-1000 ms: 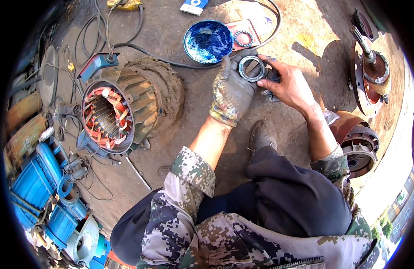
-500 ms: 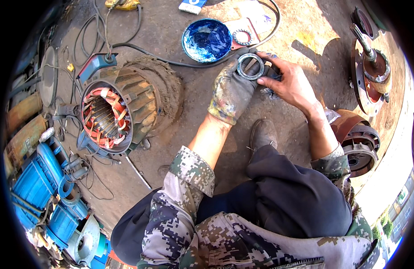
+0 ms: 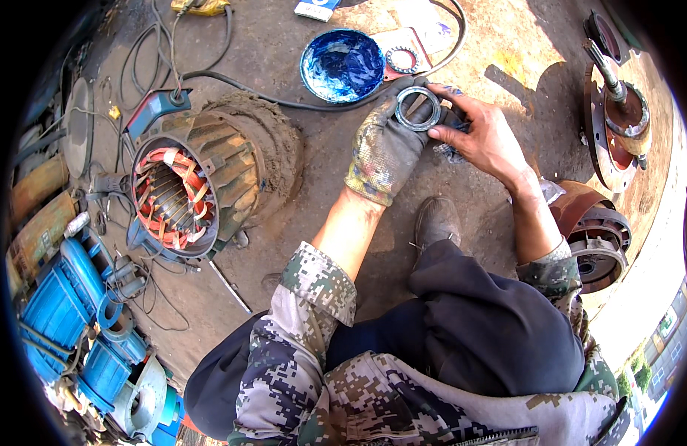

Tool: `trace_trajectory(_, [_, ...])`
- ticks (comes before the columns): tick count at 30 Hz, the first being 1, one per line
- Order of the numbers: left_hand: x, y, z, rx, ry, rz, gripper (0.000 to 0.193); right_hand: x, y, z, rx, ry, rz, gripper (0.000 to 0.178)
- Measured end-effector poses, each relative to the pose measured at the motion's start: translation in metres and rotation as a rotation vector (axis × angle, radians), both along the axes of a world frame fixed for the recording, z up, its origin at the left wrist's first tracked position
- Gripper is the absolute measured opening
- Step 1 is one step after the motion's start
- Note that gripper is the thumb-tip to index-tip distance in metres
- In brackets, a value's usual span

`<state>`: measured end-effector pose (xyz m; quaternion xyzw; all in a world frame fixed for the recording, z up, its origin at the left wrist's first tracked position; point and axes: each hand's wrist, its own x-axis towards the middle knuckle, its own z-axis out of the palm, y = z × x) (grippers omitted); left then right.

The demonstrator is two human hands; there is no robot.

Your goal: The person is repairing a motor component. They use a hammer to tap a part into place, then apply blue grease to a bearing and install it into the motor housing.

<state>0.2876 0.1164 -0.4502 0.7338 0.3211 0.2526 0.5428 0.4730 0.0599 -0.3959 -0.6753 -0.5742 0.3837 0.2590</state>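
A grey metal ring, like a bearing race (image 3: 419,127), is held up between my two hands in front of me. My left hand (image 3: 381,152), in a stained work glove, is closed around its left and lower side. Bare fingers of my right hand (image 3: 492,137) pinch its right edge, thumb below and index finger above. Dark, dirty material shows behind the ring and under my right fingers; I cannot make out what it is. Just beyond my hands is a bowl (image 3: 305,73) smeared with blue grease. Beside it, a ball bearing cage (image 3: 392,65) lies on a pinkish flat sheet (image 3: 419,43).
A finned motor housing (image 3: 236,160) with red-bound windings stands at left, cables around it. Blue motor parts (image 3: 57,297) pile up at lower left. On the right are a shafted rotor part (image 3: 618,111) and a rusty flanged housing (image 3: 596,238). A black hose (image 3: 276,100) crosses behind the bowl.
The ring has shifted very slightly up and to the right with my hands. Both hands keep their hold on it; everything else looks the same.
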Motion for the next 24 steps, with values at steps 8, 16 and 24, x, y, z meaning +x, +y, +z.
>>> trace_trajectory(8, [0.004,-0.004,-0.002,-0.466,-0.42,0.077,0.047,0.001,0.001,-0.001,0.009,-0.009,0.005,0.063])
trace_trajectory(16, [0.005,-0.004,0.001,-0.649,-0.497,0.112,0.042,0.001,0.001,-0.003,0.02,0.008,0.007,0.063])
trace_trajectory(24, [0.006,-0.004,0.001,-0.924,-0.672,0.134,0.04,0.001,0.001,-0.005,0.019,-0.004,0.0,0.068])
